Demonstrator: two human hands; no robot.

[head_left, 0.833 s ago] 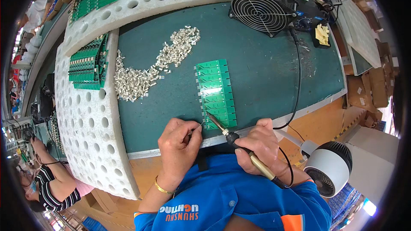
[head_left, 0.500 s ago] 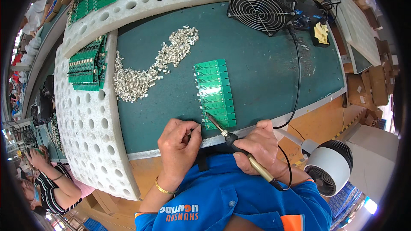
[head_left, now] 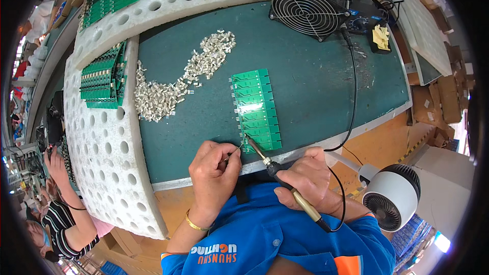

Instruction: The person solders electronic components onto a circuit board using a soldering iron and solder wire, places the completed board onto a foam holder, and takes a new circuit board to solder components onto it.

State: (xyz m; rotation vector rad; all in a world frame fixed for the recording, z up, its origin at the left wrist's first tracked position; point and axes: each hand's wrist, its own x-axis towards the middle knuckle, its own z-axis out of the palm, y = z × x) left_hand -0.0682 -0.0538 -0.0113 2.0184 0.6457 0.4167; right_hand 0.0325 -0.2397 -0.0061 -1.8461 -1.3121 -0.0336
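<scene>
I see L hand (head_left: 214,169) pinch thin wire (head_left: 240,148), R hand (head_left: 309,177) curl fingers round iron (head_left: 307,206); I'd hold tips steady nr L edge of green board (head_left: 254,107).

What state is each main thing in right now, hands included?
Left hand: closed, pinching thin wire.
Right hand: closed around soldering iron.
Soldering iron: tip at left side of circuit board, heat unclear.
Circuit board: flat on bench.
Small connectors: loose, heaped.
Boards on foam block: overlapping.
Black fan: standing, spin unclear.
White fan: spin unclear.
</scene>
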